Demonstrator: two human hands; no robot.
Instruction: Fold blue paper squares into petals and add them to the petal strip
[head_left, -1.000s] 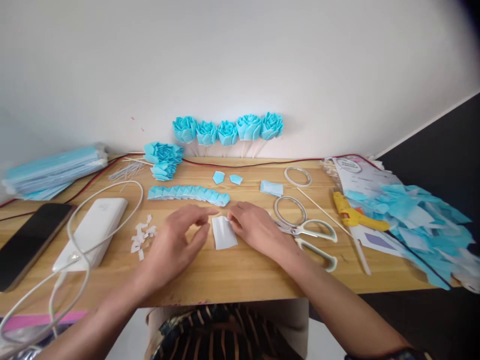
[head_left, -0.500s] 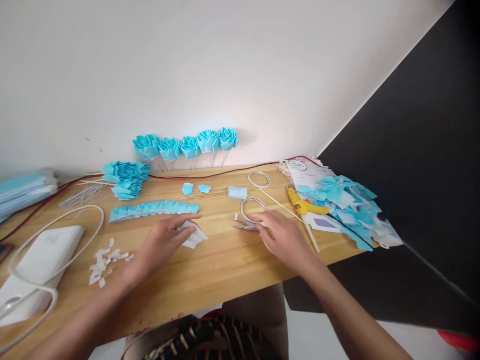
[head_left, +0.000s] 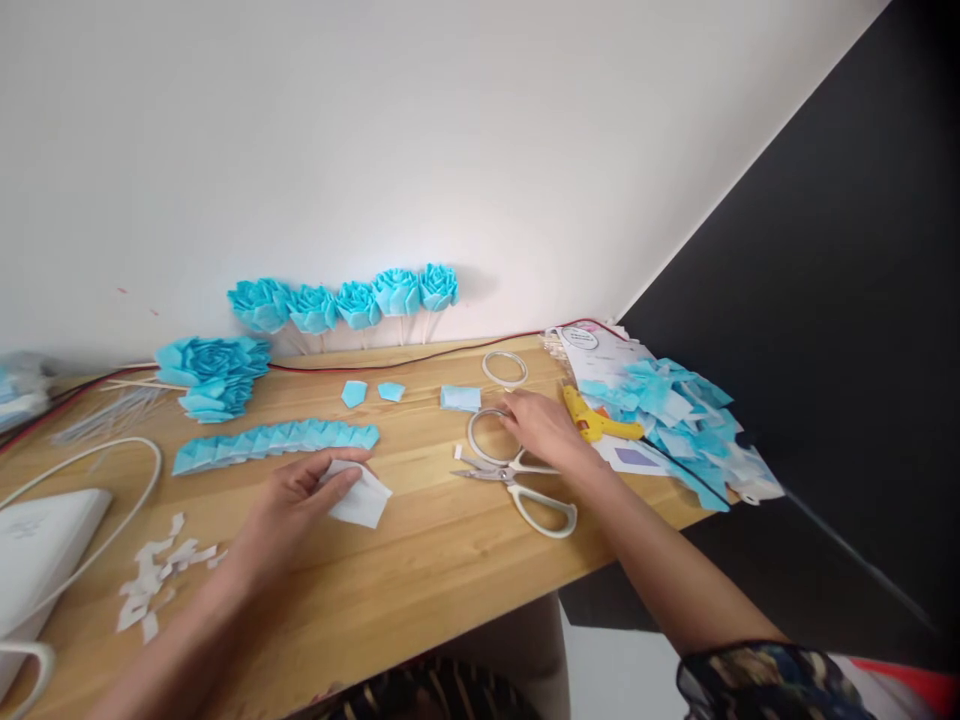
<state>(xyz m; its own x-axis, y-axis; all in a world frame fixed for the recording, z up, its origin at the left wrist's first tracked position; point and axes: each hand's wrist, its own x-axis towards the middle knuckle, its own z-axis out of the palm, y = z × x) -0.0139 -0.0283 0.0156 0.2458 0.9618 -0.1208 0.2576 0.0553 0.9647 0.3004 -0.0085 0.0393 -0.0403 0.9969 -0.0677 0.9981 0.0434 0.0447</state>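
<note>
My left hand (head_left: 300,500) pinches a small white cloth piece (head_left: 361,498) between thumb and fingers, just above the table. My right hand (head_left: 541,425) reaches over the table with its fingers curled together. Its fingertips are at the near roll of tape (head_left: 474,440) and by the tip of a thin wooden stick (head_left: 508,391), most of which the hand covers. What they grip is hidden. Below this hand lie white-handled scissors (head_left: 517,480), blades pointing left. A folded light-blue piece (head_left: 460,399) and two blue pentagons (head_left: 373,392) lie beyond.
Blue fabric roses (head_left: 358,305) lean against the wall. More roses (head_left: 217,375) lie at left, behind a strip of blue petals (head_left: 277,443). White scraps (head_left: 161,570) and a white power bank (head_left: 45,550) are nearer. A yellow glue gun (head_left: 596,415) and blue scraps (head_left: 675,400) are at right.
My right hand has let go of the scissors and moved up to the tape and stick. The left hand keeps the white piece, now more visible. The view has shifted slightly right.
</note>
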